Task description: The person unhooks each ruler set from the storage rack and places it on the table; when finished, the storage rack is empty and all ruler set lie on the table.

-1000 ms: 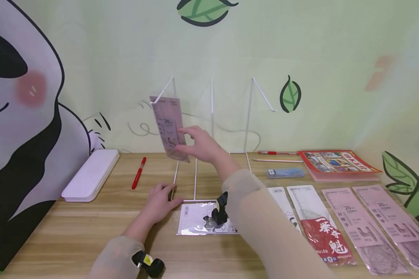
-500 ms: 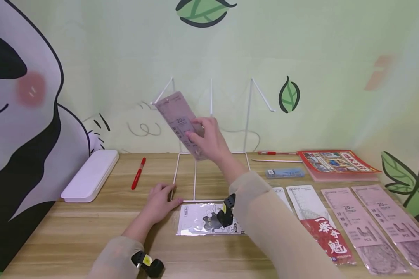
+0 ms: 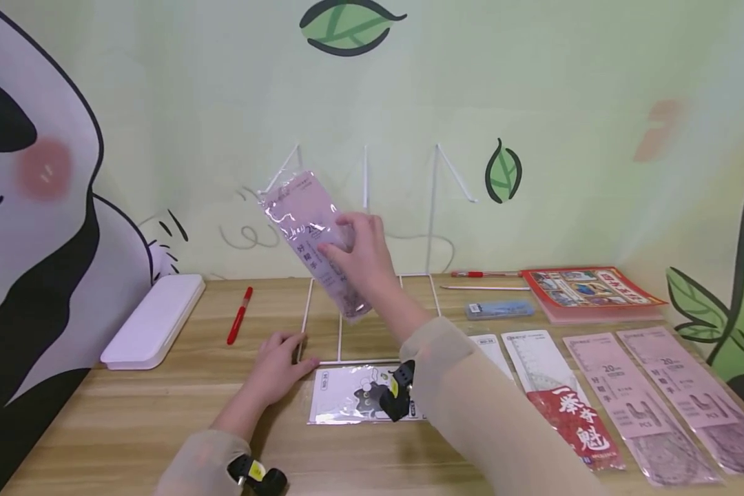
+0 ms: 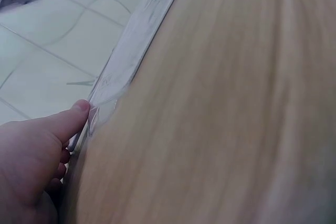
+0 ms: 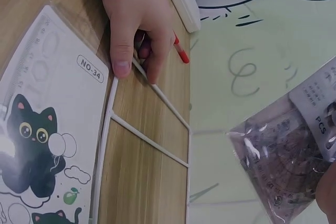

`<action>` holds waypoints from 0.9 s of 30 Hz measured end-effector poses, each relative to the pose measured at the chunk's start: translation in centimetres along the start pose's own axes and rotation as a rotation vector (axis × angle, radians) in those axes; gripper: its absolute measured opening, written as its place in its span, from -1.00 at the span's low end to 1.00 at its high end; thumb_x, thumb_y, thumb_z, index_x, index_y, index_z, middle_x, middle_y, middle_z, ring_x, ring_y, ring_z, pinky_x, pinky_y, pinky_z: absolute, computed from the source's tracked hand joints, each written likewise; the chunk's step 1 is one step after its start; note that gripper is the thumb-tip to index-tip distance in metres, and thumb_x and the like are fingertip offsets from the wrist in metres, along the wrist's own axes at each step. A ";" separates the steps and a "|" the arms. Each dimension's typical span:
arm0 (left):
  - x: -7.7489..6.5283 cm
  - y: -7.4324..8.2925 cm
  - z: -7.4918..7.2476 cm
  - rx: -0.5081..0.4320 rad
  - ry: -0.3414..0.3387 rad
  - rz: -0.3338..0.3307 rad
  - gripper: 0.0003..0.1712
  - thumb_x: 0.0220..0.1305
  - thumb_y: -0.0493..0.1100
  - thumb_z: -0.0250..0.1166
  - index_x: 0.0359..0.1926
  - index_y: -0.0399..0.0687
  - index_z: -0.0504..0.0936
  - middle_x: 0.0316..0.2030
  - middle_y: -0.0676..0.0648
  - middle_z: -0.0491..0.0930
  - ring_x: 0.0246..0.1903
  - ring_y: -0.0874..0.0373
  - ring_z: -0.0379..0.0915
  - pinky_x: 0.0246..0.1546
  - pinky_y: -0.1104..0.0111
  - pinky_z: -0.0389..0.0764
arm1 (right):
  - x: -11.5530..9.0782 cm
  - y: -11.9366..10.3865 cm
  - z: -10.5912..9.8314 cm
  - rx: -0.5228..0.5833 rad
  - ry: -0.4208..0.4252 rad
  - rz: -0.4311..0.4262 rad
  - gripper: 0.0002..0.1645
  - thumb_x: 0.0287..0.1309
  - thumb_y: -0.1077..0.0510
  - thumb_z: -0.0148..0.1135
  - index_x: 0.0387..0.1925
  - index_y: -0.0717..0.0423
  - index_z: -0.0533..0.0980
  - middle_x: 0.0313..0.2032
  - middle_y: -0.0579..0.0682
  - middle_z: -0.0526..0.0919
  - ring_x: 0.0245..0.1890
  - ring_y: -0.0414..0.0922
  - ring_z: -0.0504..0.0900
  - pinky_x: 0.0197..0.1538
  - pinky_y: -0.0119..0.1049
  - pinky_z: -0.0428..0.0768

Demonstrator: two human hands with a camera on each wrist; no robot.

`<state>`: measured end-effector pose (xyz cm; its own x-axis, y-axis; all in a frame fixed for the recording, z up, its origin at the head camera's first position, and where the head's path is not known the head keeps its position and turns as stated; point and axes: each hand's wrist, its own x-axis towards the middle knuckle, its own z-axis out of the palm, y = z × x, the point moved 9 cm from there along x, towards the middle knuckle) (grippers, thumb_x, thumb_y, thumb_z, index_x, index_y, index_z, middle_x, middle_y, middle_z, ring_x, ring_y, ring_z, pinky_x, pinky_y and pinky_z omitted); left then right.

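My right hand (image 3: 368, 258) pinches a pink packaged ruler set (image 3: 304, 213) by its right edge. The packet is in the air, tilted with its top to the left, and its upper corner overlaps the left hook (image 3: 284, 165) of a white wire display rack (image 3: 339, 341). In the right wrist view the clear lower part of the packet shows a protractor (image 5: 278, 166). My left hand (image 3: 279, 365) grips the front left corner of the rack's base, thumb on the front rod and fingers around the side. A ruler packet with a black cat (image 3: 335, 396) lies just before the base.
On the right lie two more pink ruler sets (image 3: 638, 406) (image 3: 694, 393), a red-and-white ruler packet (image 3: 561, 399) and a partly hidden white one (image 3: 492, 351). Behind them are a blue box (image 3: 499, 310), pencil (image 3: 483, 288), pen (image 3: 483, 274) and booklet (image 3: 589, 284). Left: white case (image 3: 155, 320), red pen (image 3: 240, 315).
The packet has swung from nearly upright under the left hook to a slant, its lower end shifting right and down. My left hand stays on the base; the head view has shifted slightly.
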<state>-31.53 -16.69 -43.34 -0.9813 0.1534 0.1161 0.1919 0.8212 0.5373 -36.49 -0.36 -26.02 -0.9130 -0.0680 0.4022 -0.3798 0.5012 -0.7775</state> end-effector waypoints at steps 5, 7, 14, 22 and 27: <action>-0.1 -0.2 0.2 -0.008 0.004 -0.002 -0.29 0.18 0.05 0.31 0.25 -0.24 0.39 0.15 -0.30 0.32 0.10 -0.20 0.19 0.09 -0.04 0.26 | -0.3 -0.3 -0.2 -0.027 0.014 -0.009 -0.42 0.06 -0.10 0.33 0.07 0.00 0.39 -0.04 -0.02 0.32 -0.18 -0.14 0.44 -0.17 -0.27 0.53; -0.1 -0.1 0.2 -0.011 0.006 0.002 -0.29 0.17 0.05 0.31 0.24 -0.24 0.39 0.15 -0.30 0.32 0.10 -0.20 0.19 0.09 -0.04 0.26 | -0.5 -0.5 -0.3 -0.035 0.016 -0.016 -0.41 0.06 -0.11 0.32 0.08 0.00 0.39 -0.05 -0.02 0.33 -0.19 -0.14 0.44 -0.20 -0.28 0.54; 0.0 -0.1 0.2 -0.015 0.006 0.001 -0.29 0.17 0.05 0.31 0.25 -0.23 0.39 0.15 -0.30 0.32 0.10 -0.19 0.19 0.09 -0.04 0.26 | -1.0 -1.5 -0.9 -0.045 -0.001 -0.033 -0.37 0.04 -0.15 0.32 0.11 -0.03 0.39 -0.05 -0.01 0.33 -0.20 -0.13 0.45 -0.25 -0.30 0.55; 0.1 -0.3 0.3 -0.009 0.003 -0.003 -0.29 0.17 0.05 0.31 0.26 -0.22 0.38 0.17 -0.30 0.31 0.12 -0.20 0.18 0.10 -0.05 0.25 | -1.7 -2.1 -1.0 -0.046 -0.021 -0.068 -0.36 0.04 -0.13 0.32 0.14 -0.03 0.39 -0.04 0.01 0.33 -0.21 -0.14 0.45 -0.27 -0.31 0.56; 0.1 -0.1 0.2 -0.003 0.005 0.009 -0.29 0.17 0.04 0.31 0.25 -0.24 0.39 0.16 -0.31 0.31 0.12 -0.22 0.18 0.10 -0.06 0.23 | -2.1 -2.4 -1.0 -0.026 -0.020 -0.093 -0.37 0.03 -0.10 0.33 0.13 0.01 0.40 -0.04 0.02 0.34 -0.19 -0.13 0.45 -0.22 -0.28 0.56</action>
<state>-31.60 -16.66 -43.54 -0.9795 0.1576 0.1251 0.2005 0.8181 0.5390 -33.52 -0.57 -24.55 -0.8771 -0.1321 0.4618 -0.4590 0.5141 -0.7246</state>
